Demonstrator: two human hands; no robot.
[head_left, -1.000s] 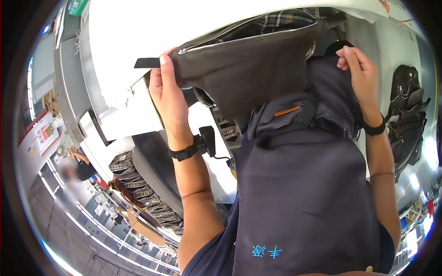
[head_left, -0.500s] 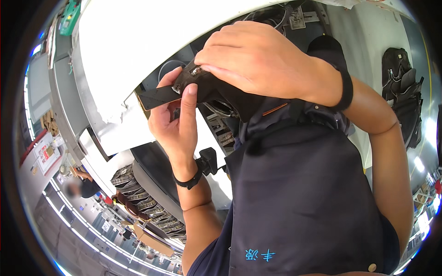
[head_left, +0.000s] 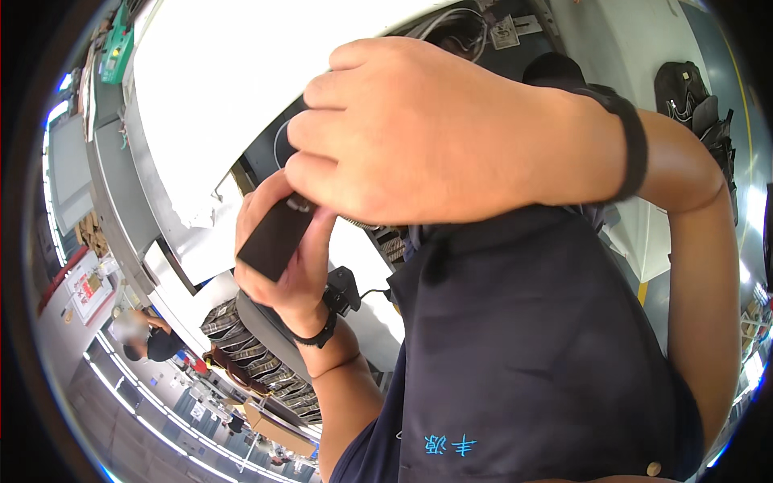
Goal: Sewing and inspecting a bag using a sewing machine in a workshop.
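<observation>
My left hand grips a flat black strap end of the dark bag, fingers and thumb wrapped round it. My right hand lies across the top of the left one with fingers curled over the bag at a small metal fitting; most of the bag is hidden beneath it. Both hands are above the dark apron on my body, at the edge of a white work table.
Dark bags lie at the right. A row of plaid-lined pieces is at the lower left, near a green object higher up. A co-worker is at the far left. Cables show beyond my hands.
My right hand has swung left from the bag's far end to cover it. My left hand has moved down and left with the strap end, and the bag's open top is now out of sight.
</observation>
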